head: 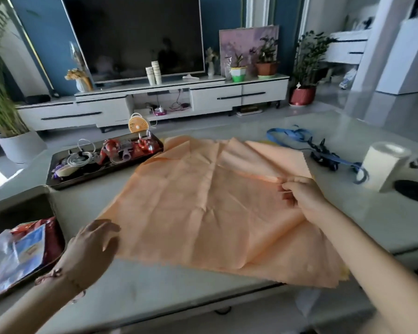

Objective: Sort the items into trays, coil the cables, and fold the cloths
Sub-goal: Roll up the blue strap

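Mostly flat orange cloth [203, 201] (creased)

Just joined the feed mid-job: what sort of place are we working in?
Most likely a home living room: a big TV stands on a low white cabinet, with potted plants beside it. The cloth lies on a glossy table facing them.
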The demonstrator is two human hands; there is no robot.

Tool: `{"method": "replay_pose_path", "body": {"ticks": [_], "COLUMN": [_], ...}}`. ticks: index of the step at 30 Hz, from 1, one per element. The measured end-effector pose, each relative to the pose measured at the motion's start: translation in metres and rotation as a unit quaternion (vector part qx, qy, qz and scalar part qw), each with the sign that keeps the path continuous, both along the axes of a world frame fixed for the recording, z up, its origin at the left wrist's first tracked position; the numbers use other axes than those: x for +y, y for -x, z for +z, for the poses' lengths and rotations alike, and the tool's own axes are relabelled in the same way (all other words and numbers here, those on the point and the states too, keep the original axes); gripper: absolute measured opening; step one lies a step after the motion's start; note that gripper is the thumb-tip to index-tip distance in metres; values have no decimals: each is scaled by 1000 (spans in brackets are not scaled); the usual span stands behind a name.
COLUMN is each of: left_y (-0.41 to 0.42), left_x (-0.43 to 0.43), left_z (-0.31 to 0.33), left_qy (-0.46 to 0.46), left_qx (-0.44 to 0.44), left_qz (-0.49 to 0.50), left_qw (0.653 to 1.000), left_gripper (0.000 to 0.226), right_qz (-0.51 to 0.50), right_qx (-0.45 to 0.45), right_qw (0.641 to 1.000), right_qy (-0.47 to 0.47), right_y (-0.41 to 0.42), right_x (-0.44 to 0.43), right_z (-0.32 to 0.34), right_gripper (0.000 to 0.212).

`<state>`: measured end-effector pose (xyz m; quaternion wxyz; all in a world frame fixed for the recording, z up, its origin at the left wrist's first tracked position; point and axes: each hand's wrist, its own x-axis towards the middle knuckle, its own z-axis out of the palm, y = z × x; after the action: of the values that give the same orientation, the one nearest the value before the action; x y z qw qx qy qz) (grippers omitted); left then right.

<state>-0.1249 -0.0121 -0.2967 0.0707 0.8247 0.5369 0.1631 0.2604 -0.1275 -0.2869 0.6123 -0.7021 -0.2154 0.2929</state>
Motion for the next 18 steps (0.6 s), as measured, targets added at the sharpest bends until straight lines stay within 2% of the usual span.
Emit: {"method": "replay_pose_path", "body": {"ticks": [4,7,11,15,17,18], "left_y": [-111,-190,-265,-305,-311,-312], "left_x": [-17,-31,-44,-55,-59,-60], "left_z": [-3,-10,-30,-46,-52,-54], "left_qy": [-18,-2,28,58,37,25], "left_qx": [-30,-51,14,78,93,94], "left_qz": [-145,-210,-235,-244,-226,-216], "left_qw": [989,976,971,965,969,972], "left_gripper": [25,35,47,59,62,63], "right_qz": [-58,-116,-153,-173,-191,-213], "right_qx": [-29,-44,-84,-266,-260,-212], "right_qw": [998,992,983,938,934,942], "right_qy": [24,36,64,140,152,146], "right_y": [-43,-67,-91,-110,-118,-121], "right_x": [-22,-37,-43,-53,-54,-53], "right_z": [-10,-22,-28,-32,-36,-35], "right_gripper": [19,20,24,24,20,21]}}
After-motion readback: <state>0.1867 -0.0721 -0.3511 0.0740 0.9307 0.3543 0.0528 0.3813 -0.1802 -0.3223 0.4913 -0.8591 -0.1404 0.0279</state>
